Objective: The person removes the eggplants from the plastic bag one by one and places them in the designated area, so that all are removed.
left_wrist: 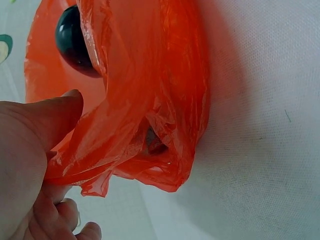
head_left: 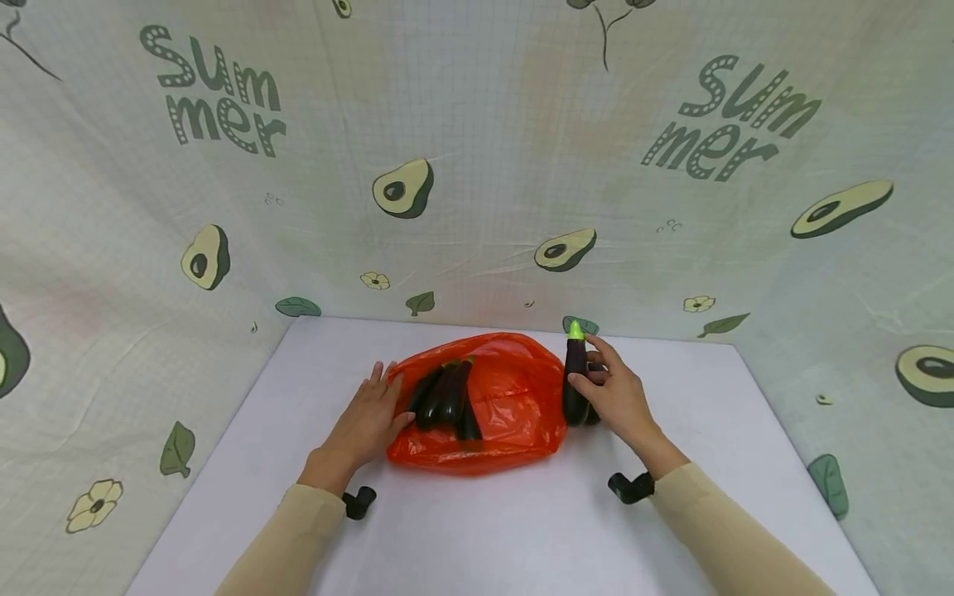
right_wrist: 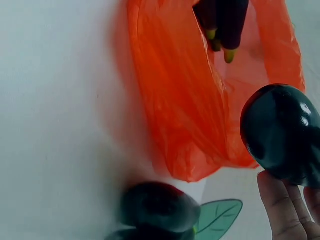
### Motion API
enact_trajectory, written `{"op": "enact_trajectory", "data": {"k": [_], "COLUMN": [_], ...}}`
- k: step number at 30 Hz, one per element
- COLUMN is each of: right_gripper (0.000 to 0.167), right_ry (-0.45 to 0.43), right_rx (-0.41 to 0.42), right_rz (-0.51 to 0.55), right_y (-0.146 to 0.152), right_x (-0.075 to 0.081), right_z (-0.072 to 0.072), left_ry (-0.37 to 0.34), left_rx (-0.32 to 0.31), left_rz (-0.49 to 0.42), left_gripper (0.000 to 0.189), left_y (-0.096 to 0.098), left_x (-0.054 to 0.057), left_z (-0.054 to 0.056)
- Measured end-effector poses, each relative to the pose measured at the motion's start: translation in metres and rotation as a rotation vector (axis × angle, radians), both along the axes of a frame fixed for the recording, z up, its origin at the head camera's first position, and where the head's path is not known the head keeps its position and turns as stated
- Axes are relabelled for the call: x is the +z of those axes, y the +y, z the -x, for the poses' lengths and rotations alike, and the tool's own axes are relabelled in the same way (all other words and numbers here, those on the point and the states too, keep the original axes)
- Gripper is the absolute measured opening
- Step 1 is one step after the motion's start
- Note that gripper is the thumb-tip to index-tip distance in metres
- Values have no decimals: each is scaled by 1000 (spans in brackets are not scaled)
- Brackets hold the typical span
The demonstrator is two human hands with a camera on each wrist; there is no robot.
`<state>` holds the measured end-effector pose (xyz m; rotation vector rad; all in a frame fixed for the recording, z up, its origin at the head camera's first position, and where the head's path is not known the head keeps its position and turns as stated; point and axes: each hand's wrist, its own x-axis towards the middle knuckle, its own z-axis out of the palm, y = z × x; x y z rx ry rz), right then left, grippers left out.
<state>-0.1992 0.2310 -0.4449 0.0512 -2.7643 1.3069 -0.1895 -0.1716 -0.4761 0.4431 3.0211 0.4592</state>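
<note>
A red plastic bag (head_left: 514,414) lies wide open on the table, several dark eggplants (head_left: 447,393) inside at its left. My left hand (head_left: 365,422) pinches the bag's left edge; in the left wrist view the thumb (left_wrist: 55,117) is over the film with fingers beneath. In my right hand (head_left: 614,393) is one eggplant (head_left: 575,377), green cap up, gripped between thumb and fingers by the bag's right rim. The right wrist view shows the held eggplant's (right_wrist: 280,132) glossy round end. More eggplants (right_wrist: 157,207) lie on the table just outside the bag.
The white table (head_left: 477,538) ends at a hanging cloth (head_left: 477,232) printed with avocados and lettering, which rises at the back and both sides. A black wrist mount (head_left: 631,488) sits at the right wrist, another (head_left: 360,502) at the left.
</note>
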Motion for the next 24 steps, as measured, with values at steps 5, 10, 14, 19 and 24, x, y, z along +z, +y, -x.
{"op": "enact_trajectory", "data": {"k": [5, 10, 14, 19, 24], "right_gripper": [73, 74, 74, 75, 75], "right_ry": [9, 3, -4, -3, -18], "right_rx": [-8, -13, -28, -49, -70], "right_rz": [-25, -45, -64, -92, -121], "right_y": [13, 25, 37, 53, 71], "right_x": [2, 4, 7, 12, 14], "right_z": [0, 1, 2, 5, 9], "left_ry": [4, 11, 5, -11, -14], "left_rx": [-1, 0, 0, 6, 6], "left_rz": [-3, -4, -4, -6, -5], "left_gripper": [81, 81, 81, 80, 80], "left_y": [0, 0, 0, 2, 2], "left_x": [0, 0, 1, 3, 4], "left_z": [-1, -1, -1, -1, -1]}}
